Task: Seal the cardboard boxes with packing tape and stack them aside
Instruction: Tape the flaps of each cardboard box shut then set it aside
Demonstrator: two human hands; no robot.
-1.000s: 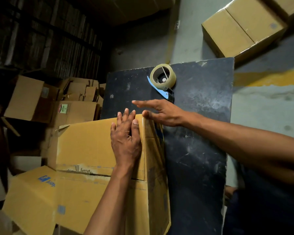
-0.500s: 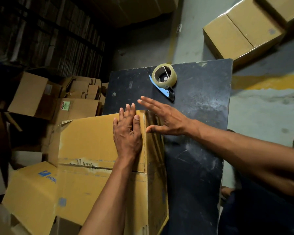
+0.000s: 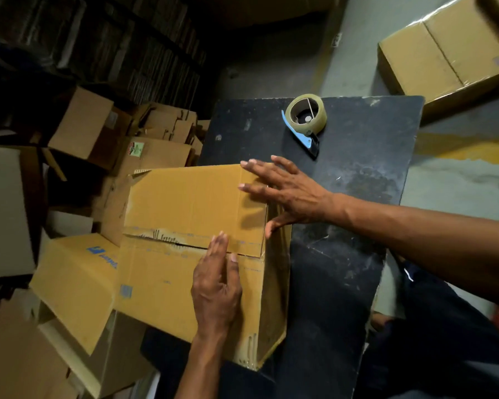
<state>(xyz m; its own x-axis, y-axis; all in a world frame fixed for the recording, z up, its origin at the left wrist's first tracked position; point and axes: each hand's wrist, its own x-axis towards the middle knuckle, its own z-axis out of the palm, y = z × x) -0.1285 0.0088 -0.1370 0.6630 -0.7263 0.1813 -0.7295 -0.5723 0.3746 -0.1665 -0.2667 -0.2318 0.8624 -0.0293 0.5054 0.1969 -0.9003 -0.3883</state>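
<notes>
Pressing flat on the cardboard box (image 3: 185,203), left hand (image 3: 216,286) fingers together, right hand (image 3: 288,191) fingers splayed, both hands gripping nothing

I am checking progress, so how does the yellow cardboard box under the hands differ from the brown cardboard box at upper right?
The yellow cardboard box lies on the black table with an untaped seam; the brown cardboard box sits on the floor, with its seam taped. Both are closed.

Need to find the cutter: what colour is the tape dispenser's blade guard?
Light blue on the tape dispenser, head view.
</notes>
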